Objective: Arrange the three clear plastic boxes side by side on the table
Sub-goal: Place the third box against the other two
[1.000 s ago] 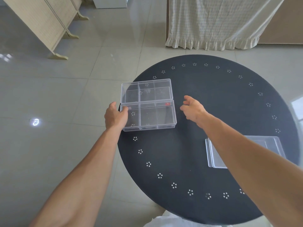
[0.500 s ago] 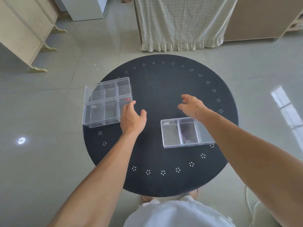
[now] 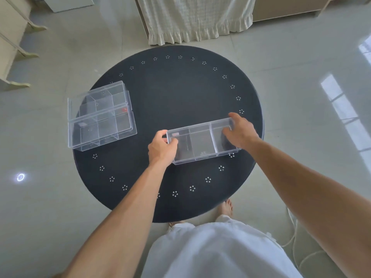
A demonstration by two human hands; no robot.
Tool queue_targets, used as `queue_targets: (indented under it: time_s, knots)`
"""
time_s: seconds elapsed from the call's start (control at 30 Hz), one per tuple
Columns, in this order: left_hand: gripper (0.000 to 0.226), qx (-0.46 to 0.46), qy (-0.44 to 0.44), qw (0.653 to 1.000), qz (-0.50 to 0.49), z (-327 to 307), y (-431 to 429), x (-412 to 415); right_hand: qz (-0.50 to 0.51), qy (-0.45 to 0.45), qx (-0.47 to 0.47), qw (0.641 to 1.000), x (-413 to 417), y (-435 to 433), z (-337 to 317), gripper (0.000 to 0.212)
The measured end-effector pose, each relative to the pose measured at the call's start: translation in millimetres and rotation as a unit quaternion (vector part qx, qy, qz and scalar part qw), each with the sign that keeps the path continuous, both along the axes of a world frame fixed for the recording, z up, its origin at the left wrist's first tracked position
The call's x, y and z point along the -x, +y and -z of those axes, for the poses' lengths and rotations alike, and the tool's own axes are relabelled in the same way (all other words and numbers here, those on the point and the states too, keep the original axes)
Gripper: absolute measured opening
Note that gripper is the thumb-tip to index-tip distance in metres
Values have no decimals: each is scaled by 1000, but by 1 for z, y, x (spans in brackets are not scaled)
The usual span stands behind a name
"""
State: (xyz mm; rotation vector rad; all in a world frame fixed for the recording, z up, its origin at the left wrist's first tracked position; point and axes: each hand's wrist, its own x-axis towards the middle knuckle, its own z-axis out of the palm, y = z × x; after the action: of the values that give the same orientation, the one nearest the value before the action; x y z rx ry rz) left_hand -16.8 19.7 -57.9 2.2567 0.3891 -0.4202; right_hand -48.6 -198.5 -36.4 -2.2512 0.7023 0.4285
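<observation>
A round black table (image 3: pixel 170 93) carries three clear plastic boxes with compartments. Two of them lie long side to long side at the left edge: the far box (image 3: pixel 100 97) and the near box (image 3: pixel 104 129), whose left ends overhang the rim. The third box (image 3: pixel 201 140) sits at the right of the table. My left hand (image 3: pixel 161 148) grips its left end, and my right hand (image 3: pixel 240 131) grips its right end, fingers curled over the rim.
A ring of small white flower marks runs round the table's edge. A cream skirted cloth (image 3: pixel 196 17) hangs behind the table, and a folding screen (image 3: pixel 12 45) stands at the far left. A white cable (image 3: pixel 295 239) lies on the tiled floor by my feet.
My left hand left the pair of boxes and crossed to the third box. Both hands, open half a second ago, now grip that box at its two ends.
</observation>
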Motion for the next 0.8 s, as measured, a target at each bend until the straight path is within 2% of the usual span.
queue_targets:
  time_s: [0.13, 0.3, 0.8]
  knots:
    - [39, 13, 2, 1000, -13, -1, -1, -1, 57, 3, -2, 998, 3, 5, 2, 56]
    - [38, 10, 2, 1000, -28, -2, 13, -2, 53, 11, -8, 998, -4, 20, -2, 48]
    - [38, -12, -5, 987, -158, -3, 147, 6, -79, 28, -31, 996, -35, 146, -2, 46]
